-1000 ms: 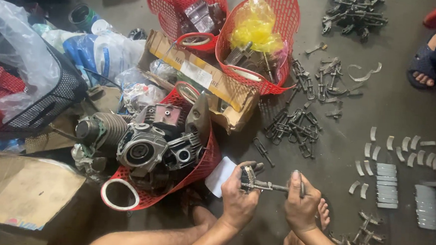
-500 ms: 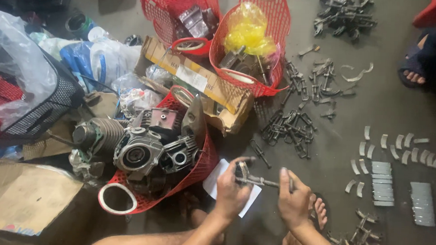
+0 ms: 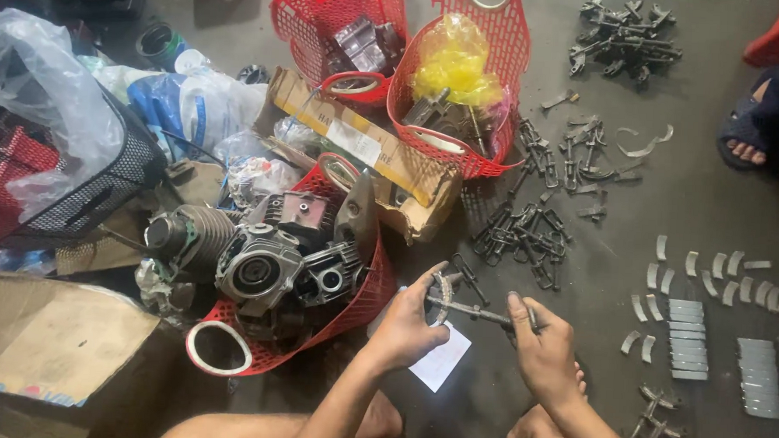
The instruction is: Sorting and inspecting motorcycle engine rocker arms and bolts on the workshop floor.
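Note:
My left hand grips the curved, pad-faced end of a small grey metal lever part, held low over the dark floor. My right hand pinches the part's thin shaft end between thumb and fingers. A white slip of paper lies on the floor just under my hands. Right beside my left hand sits a tipped red mesh basket full of grey engine parts. Loose dark levers lie in a heap just beyond the held part.
Two red baskets with parts and a yellow bag stand at the back, behind a torn cardboard box. Rows of pale curved pads and flat plates lie at right. Another person's sandalled foot rests at far right. Bags and cardboard crowd the left.
My hands have stayed on the metal part, turning it slightly; my right hand has shifted its hold along the shaft. The view has drifted a little.

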